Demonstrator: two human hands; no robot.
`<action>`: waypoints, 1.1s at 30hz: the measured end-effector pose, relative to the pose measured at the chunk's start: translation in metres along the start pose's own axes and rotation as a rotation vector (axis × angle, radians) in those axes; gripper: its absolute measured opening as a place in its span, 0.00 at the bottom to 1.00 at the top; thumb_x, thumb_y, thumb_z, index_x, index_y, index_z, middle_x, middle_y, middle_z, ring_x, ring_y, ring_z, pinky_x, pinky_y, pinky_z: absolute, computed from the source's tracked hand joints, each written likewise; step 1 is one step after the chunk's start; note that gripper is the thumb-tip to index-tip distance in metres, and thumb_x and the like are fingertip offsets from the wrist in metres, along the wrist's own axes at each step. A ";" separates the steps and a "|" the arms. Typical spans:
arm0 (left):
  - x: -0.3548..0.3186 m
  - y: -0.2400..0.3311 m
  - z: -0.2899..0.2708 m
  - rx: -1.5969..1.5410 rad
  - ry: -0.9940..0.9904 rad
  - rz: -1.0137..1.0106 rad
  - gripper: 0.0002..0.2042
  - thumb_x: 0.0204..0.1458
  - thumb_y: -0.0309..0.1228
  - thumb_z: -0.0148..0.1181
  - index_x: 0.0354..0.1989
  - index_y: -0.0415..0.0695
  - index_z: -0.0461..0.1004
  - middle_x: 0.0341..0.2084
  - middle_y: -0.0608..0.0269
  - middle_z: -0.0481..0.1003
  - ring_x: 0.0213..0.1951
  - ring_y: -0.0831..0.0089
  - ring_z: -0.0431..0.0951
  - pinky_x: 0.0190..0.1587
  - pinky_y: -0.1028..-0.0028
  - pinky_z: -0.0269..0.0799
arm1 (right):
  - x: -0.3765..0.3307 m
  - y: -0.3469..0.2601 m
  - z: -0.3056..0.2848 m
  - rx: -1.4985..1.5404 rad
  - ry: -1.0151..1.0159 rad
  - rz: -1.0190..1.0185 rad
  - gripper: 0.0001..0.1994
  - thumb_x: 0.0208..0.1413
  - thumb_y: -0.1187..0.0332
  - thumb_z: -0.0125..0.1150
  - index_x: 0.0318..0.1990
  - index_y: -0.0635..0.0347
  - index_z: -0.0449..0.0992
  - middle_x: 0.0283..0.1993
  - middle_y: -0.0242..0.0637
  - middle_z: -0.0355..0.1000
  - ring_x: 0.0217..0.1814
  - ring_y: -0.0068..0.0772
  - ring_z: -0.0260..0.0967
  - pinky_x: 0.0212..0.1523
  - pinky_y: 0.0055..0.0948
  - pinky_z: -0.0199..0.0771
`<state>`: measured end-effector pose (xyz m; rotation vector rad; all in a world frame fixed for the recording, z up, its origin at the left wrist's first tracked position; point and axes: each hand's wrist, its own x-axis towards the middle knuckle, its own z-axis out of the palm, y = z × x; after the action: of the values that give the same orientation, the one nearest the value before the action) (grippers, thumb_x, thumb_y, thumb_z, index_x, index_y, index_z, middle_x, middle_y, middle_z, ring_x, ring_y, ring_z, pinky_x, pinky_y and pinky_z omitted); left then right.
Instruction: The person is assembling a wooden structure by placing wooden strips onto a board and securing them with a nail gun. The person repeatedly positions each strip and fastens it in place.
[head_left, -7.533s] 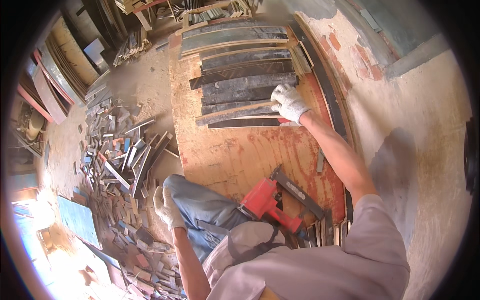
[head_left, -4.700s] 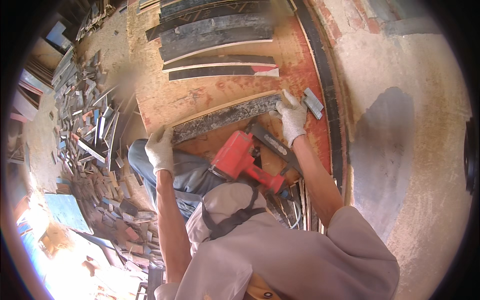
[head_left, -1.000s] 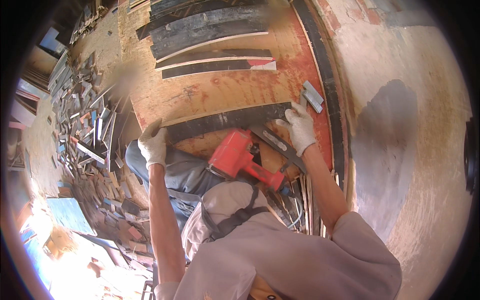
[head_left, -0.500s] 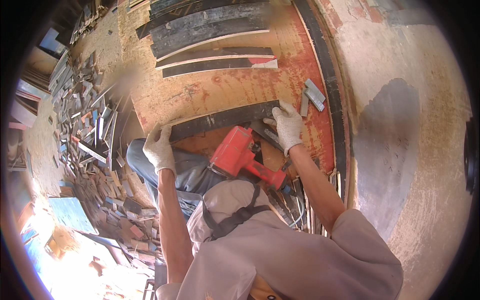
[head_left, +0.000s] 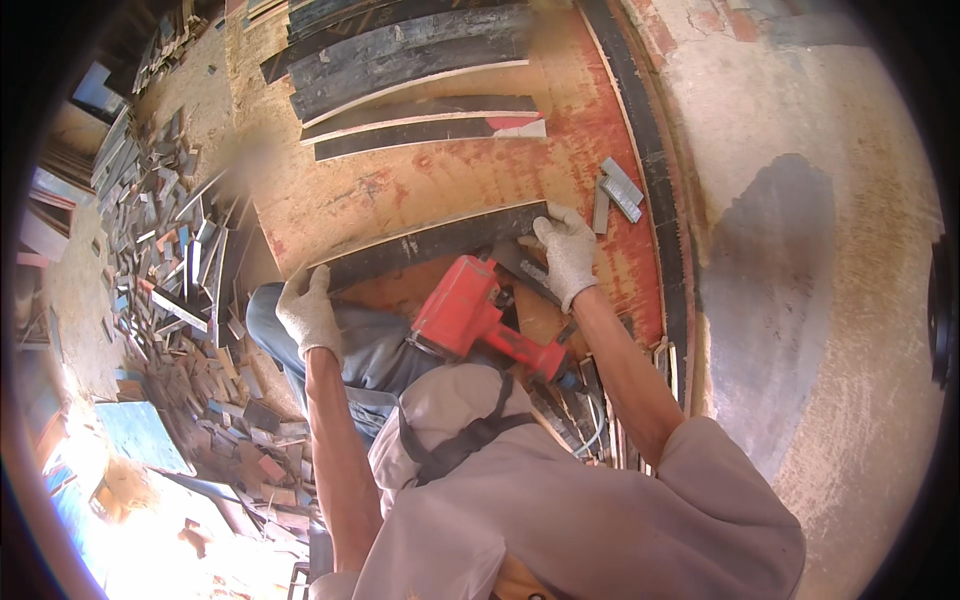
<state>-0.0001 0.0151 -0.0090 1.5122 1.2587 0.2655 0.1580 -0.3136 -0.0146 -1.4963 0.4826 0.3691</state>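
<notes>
A long dark plywood strip (head_left: pixel 430 240) lies across the board in front of me, its pale cut edge showing on the far side. My left hand (head_left: pixel 310 312), in a pale work glove, grips the strip's left end, thumb on top. At the right end my gloved right hand (head_left: pixel 567 258) holds the strip's corner. Just below the strip, between my arms, rests a red nail gun (head_left: pixel 458 305); neither hand touches it. Its handle points to the lower right, near a thin pale hose (head_left: pixel 597 430). Another short dark piece (head_left: pixel 528 268) sits partly under the strip, by my right hand.
Several dark strips (head_left: pixel 410 65) lie at the far side of the stained board (head_left: pixel 400 185). Metallic fastener strips (head_left: pixel 621 188) are right of my right hand. Wood offcuts (head_left: pixel 205 270) cover the floor at left. A long dark edge piece (head_left: pixel 650 180) borders the board near the wall.
Both hands and the strip have shifted slightly left in the picture, as has the whole scene a little. The left hand now sits nearer the strip's end; the hold continues.
</notes>
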 end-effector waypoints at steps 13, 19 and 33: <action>-0.007 0.005 0.002 -0.043 0.048 -0.048 0.18 0.57 0.26 0.72 0.55 0.33 0.82 0.43 0.57 0.85 0.40 0.74 0.83 0.41 0.75 0.78 | -0.006 -0.003 -0.001 -0.072 -0.013 -0.043 0.16 0.65 0.81 0.61 0.59 0.69 0.76 0.50 0.42 0.80 0.43 0.29 0.80 0.41 0.26 0.86; -0.006 0.006 -0.002 -0.050 0.024 -0.049 0.19 0.58 0.26 0.71 0.57 0.31 0.81 0.46 0.56 0.84 0.42 0.74 0.82 0.44 0.75 0.79 | -0.012 -0.012 0.004 -0.075 -0.010 0.040 0.19 0.65 0.81 0.61 0.63 0.70 0.73 0.53 0.43 0.78 0.47 0.29 0.79 0.43 0.26 0.86; -0.006 0.006 -0.001 -0.055 0.041 -0.054 0.19 0.59 0.27 0.71 0.57 0.32 0.81 0.44 0.58 0.84 0.40 0.76 0.81 0.43 0.77 0.78 | -0.007 -0.001 -0.006 -0.092 -0.062 -0.017 0.23 0.66 0.82 0.60 0.68 0.70 0.71 0.58 0.46 0.78 0.50 0.29 0.79 0.43 0.26 0.86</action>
<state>-0.0003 0.0116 -0.0013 1.4303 1.3120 0.2948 0.1518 -0.3194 -0.0101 -1.5721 0.4087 0.4278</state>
